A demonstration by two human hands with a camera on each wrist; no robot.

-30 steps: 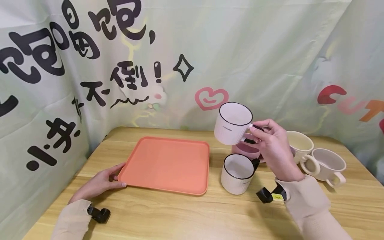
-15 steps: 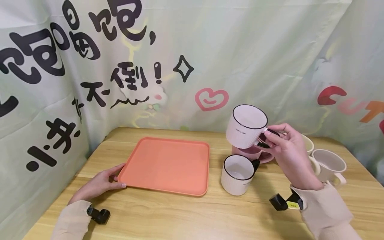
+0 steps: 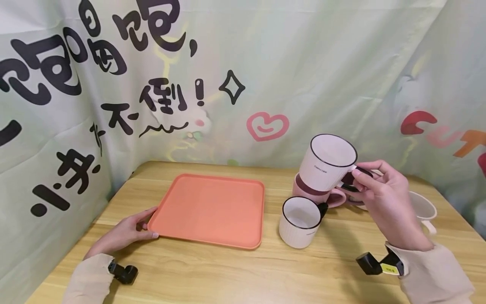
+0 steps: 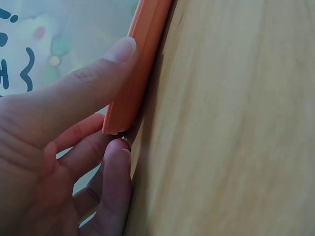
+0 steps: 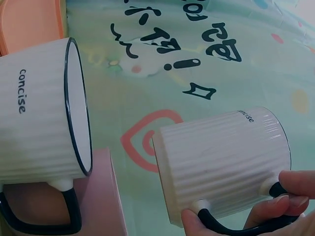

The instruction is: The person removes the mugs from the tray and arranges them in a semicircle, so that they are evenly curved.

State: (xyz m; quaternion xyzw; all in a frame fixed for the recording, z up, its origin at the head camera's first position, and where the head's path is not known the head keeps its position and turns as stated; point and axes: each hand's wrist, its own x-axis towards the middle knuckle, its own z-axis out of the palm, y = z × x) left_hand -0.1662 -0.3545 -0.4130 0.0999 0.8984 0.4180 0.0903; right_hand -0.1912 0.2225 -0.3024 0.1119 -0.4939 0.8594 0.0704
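Observation:
My right hand (image 3: 389, 198) grips the black handle of a white ribbed mug (image 3: 329, 162) with a black rim, held up in the air and slightly tilted. The fingers curl round that handle in the right wrist view. Below it, a matching white mug (image 3: 300, 221) stands on the table with its black handle turned away. A pink mug (image 3: 315, 195) sits behind, partly covered by the raised one. My left hand (image 3: 129, 230) holds the near left corner of an orange tray (image 3: 209, 211), thumb over the rim (image 4: 130, 93) and fingers at the edge's underside.
More mugs stand at the right, mostly behind my right hand; one pale mug (image 3: 423, 207) shows its handle. A printed cloth (image 3: 322, 63) hangs behind the wooden table (image 3: 228, 274). Each wrist carries a small black device.
The raised white mug has moved right with my right hand, and a little downward, now overlapping the pink mug and hiding more of the right-hand mugs. My left hand and the tray stay put.

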